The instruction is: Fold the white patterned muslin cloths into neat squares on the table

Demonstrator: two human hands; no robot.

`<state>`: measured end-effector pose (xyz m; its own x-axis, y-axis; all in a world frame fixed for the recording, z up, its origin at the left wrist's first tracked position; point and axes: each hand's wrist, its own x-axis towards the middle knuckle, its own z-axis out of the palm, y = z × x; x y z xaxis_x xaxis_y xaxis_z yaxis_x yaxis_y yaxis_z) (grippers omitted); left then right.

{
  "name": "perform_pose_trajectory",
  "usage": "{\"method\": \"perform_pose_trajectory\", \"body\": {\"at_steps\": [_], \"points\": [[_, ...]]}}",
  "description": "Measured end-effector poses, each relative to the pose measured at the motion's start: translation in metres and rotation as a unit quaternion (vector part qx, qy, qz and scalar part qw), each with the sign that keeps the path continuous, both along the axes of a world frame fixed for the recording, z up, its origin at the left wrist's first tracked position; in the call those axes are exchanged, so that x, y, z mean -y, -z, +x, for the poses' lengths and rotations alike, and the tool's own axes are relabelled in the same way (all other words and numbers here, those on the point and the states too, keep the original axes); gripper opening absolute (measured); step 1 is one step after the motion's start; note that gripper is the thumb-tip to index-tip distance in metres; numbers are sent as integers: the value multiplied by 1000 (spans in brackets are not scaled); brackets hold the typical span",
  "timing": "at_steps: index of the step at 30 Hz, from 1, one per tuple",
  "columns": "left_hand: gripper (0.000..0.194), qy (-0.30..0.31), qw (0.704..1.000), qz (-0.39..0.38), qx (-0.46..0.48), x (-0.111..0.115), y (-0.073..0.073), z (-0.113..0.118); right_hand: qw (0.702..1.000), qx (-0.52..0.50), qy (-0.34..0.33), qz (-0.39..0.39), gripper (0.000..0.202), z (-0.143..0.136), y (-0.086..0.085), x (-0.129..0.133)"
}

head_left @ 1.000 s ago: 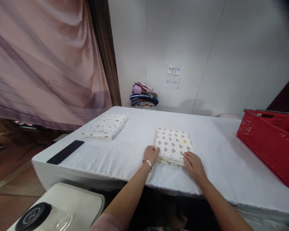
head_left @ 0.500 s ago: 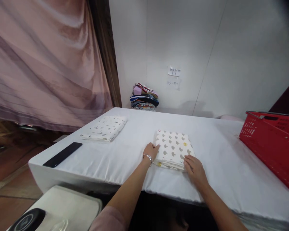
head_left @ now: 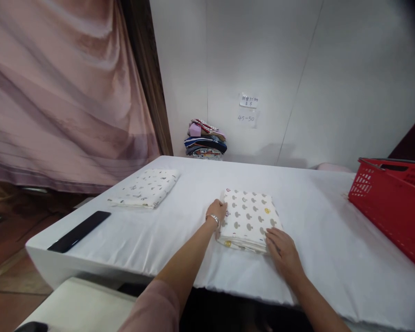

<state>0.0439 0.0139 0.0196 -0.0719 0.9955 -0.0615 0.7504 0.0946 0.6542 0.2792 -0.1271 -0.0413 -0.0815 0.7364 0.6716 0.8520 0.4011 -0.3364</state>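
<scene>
A folded white cloth (head_left: 247, 214) with a grey mushroom-like print and a few yellow and red figures lies on the white-covered table (head_left: 193, 184). Its layered near edge faces me. My left hand (head_left: 216, 211), a silvery bracelet at the wrist, is closed on the cloth's left edge, with some fingertips hidden behind it. At the near right corner my right hand (head_left: 281, 249) grips the cloth, its fingers on top and the thumb lower at the side. Farther left lies a second folded white cloth (head_left: 147, 186) with small dark prints, apart from both hands.
A black flat slab (head_left: 79, 231) lies near the table's left edge. On the right stands a red plastic basket (head_left: 390, 207). Folded fabrics (head_left: 205, 140) are stacked behind the table, by the wall with paper notes (head_left: 248, 110). A white lid-like surface (head_left: 79, 306) is below left.
My left hand has shifted slightly up along the cloth's left edge. My right hand stays at the near right corner. The whole view has shifted a little.
</scene>
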Motion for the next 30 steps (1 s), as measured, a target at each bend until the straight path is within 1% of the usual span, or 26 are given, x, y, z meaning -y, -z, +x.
{"method": "perform_pose_trajectory", "body": {"at_steps": [3, 6, 9, 13, 15, 18, 21, 25, 28, 30], "points": [[29, -8, 1000, -5, -2, -19, -7, 6, 1000, -2, 6, -1, 23, -1, 0, 0], [26, -13, 1000, -5, -5, -32, -8, 14, 1000, 0, 6, 1, 23, -1, 0, 1], [22, -9, 1000, 6, -5, -34, -3, 17, 1000, 1, 5, -2, 23, -2, -1, 1], [23, -17, 1000, 2, -2, -34, 4, 14, 1000, 3, 6, -3, 23, -2, -2, 1], [26, -24, 1000, -5, -2, -39, 3, 13, 1000, 2, 7, -3, 23, -2, -2, 1], [32, -25, 1000, -13, -4, -50, -2, 17, 1000, 1, 12, -3, 23, -3, -2, 2], [30, -21, 1000, -16, -9, -59, -6, 24, 1000, 1, 13, -9, 24, -3, -2, 2], [27, -21, 1000, -16, -15, -64, -1, 27, 1000, -3, 9, -11, 24, -2, -2, 1], [28, -19, 999, -22, -21, -65, 3, 24, 1000, -6, 10, -9, 24, -2, -1, 1], [28, -14, 999, -24, -23, -65, 3, 21, 1000, -8, 12, -10, 24, -2, -2, 1]]}}
